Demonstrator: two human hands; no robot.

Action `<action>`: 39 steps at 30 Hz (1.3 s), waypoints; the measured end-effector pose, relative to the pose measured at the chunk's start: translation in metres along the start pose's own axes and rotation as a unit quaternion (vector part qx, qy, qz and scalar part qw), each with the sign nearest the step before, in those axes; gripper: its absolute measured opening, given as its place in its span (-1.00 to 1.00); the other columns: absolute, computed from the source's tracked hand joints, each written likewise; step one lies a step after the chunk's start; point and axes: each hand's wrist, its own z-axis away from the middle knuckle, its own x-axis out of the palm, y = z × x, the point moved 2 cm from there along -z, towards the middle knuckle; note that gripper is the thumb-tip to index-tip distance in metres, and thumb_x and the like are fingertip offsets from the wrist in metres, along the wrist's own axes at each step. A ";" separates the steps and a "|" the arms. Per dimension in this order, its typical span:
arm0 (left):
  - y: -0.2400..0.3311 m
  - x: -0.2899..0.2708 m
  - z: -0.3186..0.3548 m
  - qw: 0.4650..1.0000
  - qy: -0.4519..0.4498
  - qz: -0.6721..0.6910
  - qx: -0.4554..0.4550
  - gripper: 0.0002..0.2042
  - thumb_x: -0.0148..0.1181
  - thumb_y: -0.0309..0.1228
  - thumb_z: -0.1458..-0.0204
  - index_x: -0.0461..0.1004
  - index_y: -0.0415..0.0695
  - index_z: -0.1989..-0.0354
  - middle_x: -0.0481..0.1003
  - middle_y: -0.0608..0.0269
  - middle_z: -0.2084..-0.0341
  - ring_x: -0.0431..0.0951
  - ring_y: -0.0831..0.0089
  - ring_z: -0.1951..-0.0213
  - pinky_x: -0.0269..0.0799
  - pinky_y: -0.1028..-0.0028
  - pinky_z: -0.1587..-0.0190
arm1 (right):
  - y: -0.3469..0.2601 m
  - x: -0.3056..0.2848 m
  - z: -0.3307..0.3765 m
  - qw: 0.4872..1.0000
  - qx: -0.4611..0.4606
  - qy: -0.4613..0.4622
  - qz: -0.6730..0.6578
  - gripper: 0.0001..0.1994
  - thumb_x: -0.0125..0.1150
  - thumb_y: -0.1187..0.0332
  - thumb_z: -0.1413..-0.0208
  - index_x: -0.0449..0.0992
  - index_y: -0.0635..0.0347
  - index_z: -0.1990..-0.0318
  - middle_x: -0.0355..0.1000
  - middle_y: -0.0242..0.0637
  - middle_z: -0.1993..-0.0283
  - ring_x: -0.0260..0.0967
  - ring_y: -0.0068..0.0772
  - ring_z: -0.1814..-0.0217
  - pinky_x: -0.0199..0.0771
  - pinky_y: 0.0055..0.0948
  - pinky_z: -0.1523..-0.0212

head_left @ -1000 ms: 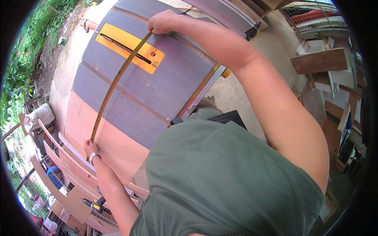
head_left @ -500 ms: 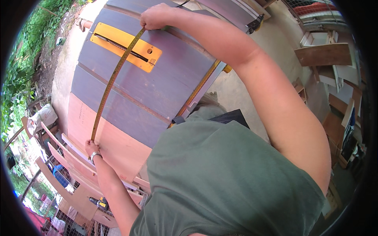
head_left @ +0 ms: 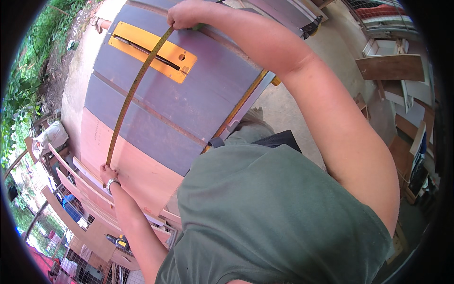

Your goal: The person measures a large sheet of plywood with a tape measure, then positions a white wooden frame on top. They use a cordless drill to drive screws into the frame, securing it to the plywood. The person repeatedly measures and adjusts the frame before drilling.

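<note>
A yellow measuring tape [head_left: 128,98] stretches in a curve over a grey table saw top [head_left: 156,128] and a plywood panel [head_left: 127,165] on its left. My left hand [head_left: 109,173], with a metal watch at the wrist, pinches the tape's lower end by the panel's left edge. At the far side of the saw, my right hand [head_left: 184,14] is closed at the tape's other end; a bit of green shows beneath it. Below the tape lies the saw's yellow insert plate [head_left: 176,71], with a dark blade slot and a round hole.
Curved wooden strips [head_left: 80,187] stand left of the panel, with a cordless drill [head_left: 118,241] beyond them at lower left. A rail [head_left: 246,102] runs along the saw's near edge, against my body. Boards and wooden pieces [head_left: 390,68] are stacked at the right.
Both hands and the tape have shifted only slightly up and left in the picture. My grip at each end looks the same.
</note>
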 end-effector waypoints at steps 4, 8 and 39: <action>0.001 0.000 -0.002 1.000 -0.016 0.009 -0.016 -0.90 0.03 -0.37 -0.33 0.46 -0.07 0.18 0.50 0.27 0.54 0.48 0.50 0.66 0.40 0.45 0.69 | 0.001 -0.001 -0.004 0.999 -0.004 -0.031 0.005 -0.75 0.16 0.25 -0.10 0.67 -0.23 0.09 0.62 -0.44 0.12 0.57 -0.22 0.02 0.54 -0.10 0.11; 0.002 0.001 0.001 0.998 -0.018 0.060 -0.031 -0.94 0.07 -0.44 -0.29 0.46 -0.08 0.23 0.44 0.32 0.64 0.38 0.54 0.72 0.33 0.48 0.71 | 0.002 -0.001 -0.003 1.000 -0.002 -0.024 0.004 -0.76 0.16 0.25 -0.10 0.67 -0.23 0.10 0.62 -0.44 0.12 0.57 -0.22 0.03 0.54 -0.09 0.12; 0.004 0.001 0.004 0.999 -0.010 0.035 -0.009 -0.93 0.08 -0.43 -0.29 0.47 -0.09 0.23 0.46 0.30 0.62 0.42 0.54 0.69 0.37 0.47 0.68 | -0.001 -0.001 0.002 1.000 0.011 -0.017 0.023 -0.73 0.16 0.21 -0.12 0.67 -0.29 0.05 0.63 -0.45 0.08 0.57 -0.24 -0.03 0.55 -0.10 0.04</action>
